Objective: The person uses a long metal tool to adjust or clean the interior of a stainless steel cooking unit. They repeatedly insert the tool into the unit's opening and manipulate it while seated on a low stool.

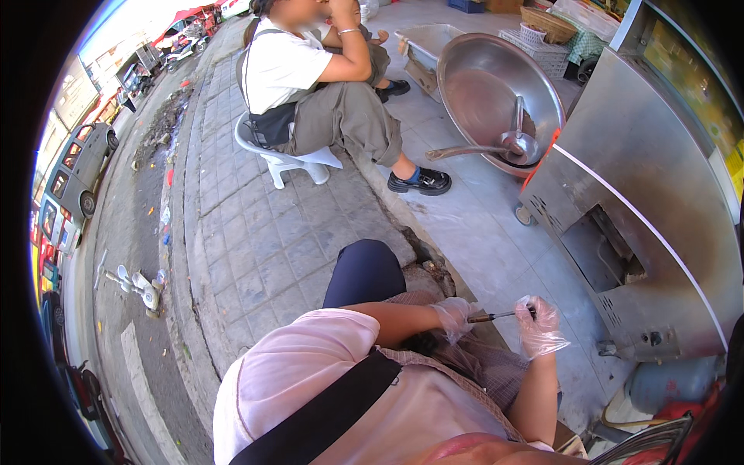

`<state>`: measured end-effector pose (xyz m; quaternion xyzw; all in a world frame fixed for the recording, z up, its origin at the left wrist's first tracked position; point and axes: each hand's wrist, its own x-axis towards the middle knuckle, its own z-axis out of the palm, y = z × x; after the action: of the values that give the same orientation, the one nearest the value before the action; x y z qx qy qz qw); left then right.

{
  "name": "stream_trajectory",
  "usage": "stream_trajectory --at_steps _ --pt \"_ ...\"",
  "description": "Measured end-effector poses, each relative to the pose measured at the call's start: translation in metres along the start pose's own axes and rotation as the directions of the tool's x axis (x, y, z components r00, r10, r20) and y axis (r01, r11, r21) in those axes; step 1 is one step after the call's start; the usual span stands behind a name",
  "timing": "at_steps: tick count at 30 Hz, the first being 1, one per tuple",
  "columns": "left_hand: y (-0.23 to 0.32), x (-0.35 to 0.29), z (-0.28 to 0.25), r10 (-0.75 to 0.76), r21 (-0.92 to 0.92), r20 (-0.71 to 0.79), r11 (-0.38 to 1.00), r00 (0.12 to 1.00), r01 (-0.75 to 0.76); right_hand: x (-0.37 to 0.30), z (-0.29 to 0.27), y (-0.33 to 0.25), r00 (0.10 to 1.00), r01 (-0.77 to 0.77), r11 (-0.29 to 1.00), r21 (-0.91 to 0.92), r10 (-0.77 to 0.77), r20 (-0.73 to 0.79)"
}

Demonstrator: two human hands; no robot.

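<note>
Right here, level in mid-air above the left edge of the tiled floor (pixel 473 213): a slim tool (pixel 491 316), dark brown handle (pixel 480 318) to the left, thin metal shaft (pixel 504 315) pointing right. Left hand (pixel 453 316), loosely gloved in clear film, curled nearly closed around the rear of that handle. And over to the right hand (pixel 539 325), gloved alike, fingers bent well in at the far end of the shaft, closed on a small dark piece (pixel 532 311); separate thing or part of the tool, hard to tell. Tip out of sight in there. Light, by the look of it, and stiff along the whole length, probably with little chance of snapping. Slippery, though, most likely: thin plastic against a smooth handle. Best place to take hold, then: well round the thicker handle, fingertips kept clear of the hidden tip. Up toward the floor's far edge, a big metal basin (pixel 484 81), tilted, ladle (pixel 518 146) inside, just beside the steel cabinet (pixel 620 163).
</note>
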<state>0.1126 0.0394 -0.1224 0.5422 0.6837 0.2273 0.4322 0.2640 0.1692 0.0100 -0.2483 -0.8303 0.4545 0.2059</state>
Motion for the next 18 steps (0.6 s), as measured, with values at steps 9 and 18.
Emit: stream_trajectory --at_steps 9,18 --pt "-0.017 0.010 0.015 0.035 0.129 -0.125 0.991 0.992 -0.018 0.003 -0.004 0.007 0.990 0.115 0.919 -0.378 -0.136 -0.030" --pt "0.000 -0.004 0.002 -0.019 0.033 -0.095 0.999 0.995 0.023 0.003 -0.007 0.006 0.999 0.048 0.988 -0.144 -0.047 0.009"
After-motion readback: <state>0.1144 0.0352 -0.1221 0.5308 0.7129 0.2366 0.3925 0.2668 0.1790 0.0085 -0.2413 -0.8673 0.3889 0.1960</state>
